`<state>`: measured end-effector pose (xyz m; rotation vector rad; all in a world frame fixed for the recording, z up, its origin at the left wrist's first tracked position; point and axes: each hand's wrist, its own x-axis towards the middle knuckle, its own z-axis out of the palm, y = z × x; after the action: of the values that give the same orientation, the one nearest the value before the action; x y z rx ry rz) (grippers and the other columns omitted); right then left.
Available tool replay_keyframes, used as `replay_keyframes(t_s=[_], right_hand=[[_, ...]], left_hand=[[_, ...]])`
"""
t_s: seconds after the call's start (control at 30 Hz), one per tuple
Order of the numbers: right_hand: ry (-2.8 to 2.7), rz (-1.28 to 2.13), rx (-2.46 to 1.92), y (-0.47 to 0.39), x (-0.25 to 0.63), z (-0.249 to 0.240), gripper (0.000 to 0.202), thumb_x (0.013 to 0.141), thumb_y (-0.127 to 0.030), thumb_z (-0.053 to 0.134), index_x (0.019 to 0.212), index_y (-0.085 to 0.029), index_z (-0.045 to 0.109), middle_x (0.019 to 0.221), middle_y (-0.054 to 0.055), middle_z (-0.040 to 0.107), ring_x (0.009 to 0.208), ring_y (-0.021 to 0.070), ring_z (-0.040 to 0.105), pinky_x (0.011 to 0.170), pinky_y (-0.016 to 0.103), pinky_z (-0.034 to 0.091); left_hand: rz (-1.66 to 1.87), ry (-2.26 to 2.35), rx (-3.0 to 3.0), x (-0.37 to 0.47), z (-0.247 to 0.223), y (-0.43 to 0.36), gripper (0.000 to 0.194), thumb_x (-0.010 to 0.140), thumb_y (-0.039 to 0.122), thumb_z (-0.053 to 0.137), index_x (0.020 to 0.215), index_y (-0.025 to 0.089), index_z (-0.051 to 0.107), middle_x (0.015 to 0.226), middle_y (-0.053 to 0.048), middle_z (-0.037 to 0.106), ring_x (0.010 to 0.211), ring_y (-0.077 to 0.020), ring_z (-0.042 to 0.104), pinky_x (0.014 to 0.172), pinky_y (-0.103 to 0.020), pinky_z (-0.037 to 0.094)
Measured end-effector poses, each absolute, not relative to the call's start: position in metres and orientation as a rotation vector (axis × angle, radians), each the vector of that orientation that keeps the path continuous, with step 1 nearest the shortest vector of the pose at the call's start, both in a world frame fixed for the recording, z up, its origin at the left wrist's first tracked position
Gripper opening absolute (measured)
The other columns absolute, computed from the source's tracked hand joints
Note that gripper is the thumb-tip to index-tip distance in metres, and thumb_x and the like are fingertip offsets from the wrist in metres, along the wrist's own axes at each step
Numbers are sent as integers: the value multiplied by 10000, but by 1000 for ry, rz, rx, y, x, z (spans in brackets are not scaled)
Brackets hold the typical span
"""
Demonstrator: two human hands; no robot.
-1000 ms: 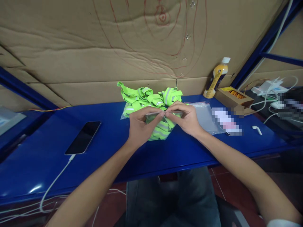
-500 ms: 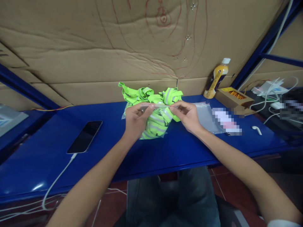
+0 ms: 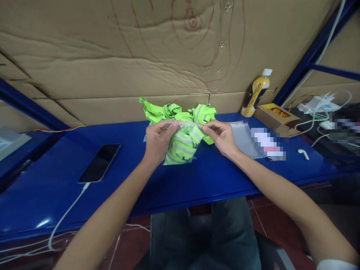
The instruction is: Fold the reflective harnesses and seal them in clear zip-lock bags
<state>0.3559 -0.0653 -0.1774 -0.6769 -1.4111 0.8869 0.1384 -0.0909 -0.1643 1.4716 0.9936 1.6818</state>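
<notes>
A clear zip bag (image 3: 184, 150) holds a folded bundle of neon-green strap with grey reflective stripes. My left hand (image 3: 159, 140) pinches the left end of its top edge between thumb and fingers. At the right end of the same edge, my right hand (image 3: 221, 137) has its thumb and fingers closed on the plastic. The edge is stretched fairly straight between both hands, above the blue table. Behind the bag lies a heap of more neon-green reflective straps (image 3: 163, 111), partly covered by my hands and the bag.
Flat clear bags (image 3: 244, 140) lie right of my hand, near a blurred patch. A phone (image 3: 99, 163) on a white cable rests at left. Further right are a bottle (image 3: 256, 93), a small cardboard box (image 3: 277, 118) and a white earbud (image 3: 303, 153). Cardboard (image 3: 92, 75) lines the back.
My left hand has slid slightly left along the bag's top edge, widening the gap between the hands. The right hand keeps its pinch almost in place.
</notes>
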Motion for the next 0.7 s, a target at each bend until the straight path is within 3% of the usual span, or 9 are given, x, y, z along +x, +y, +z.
replay_keyframes(t_s=[0.17,0.33,0.4,0.53,0.7], right_hand=[[-1439,918,-726,-65,360,-177,373,801,-580,882,889,-223,816,893,40,806,783,178,693,772,344,564],[-1449,883,-777,-61,362,-177,455,781,-654,866,810,-211,768,754,22,741,697,167,647,708,337,554],[-1382,891,-750,-60,361,-178,427,770,-632,883,816,-223,768,747,11,731,686,165,637,701,338,560],[-1198,989,-662,-59,360,-179,368,738,-565,928,889,-260,789,868,14,776,786,180,691,798,364,597],[-1159,1073,-666,-61,362,-173,424,724,-584,934,964,-269,784,990,41,796,916,211,738,905,414,629]], left_hand=[[1672,976,1477,134,-163,-89,254,890,465,834,929,215,865,975,-75,840,926,-247,784,897,-371,617],[1625,1005,1493,132,-159,-88,339,890,528,820,968,199,848,1006,-90,834,989,-261,786,935,-381,623],[1521,996,1527,131,-159,-88,415,827,522,878,1078,196,828,1096,-107,829,1039,-272,787,943,-385,633],[1166,958,1643,131,-166,-89,756,640,375,1009,1325,231,723,1251,-138,791,1114,-320,786,920,-444,665],[1234,1064,1641,134,-172,-90,788,605,367,1026,1299,198,694,1218,-161,784,1078,-336,790,887,-459,677]])
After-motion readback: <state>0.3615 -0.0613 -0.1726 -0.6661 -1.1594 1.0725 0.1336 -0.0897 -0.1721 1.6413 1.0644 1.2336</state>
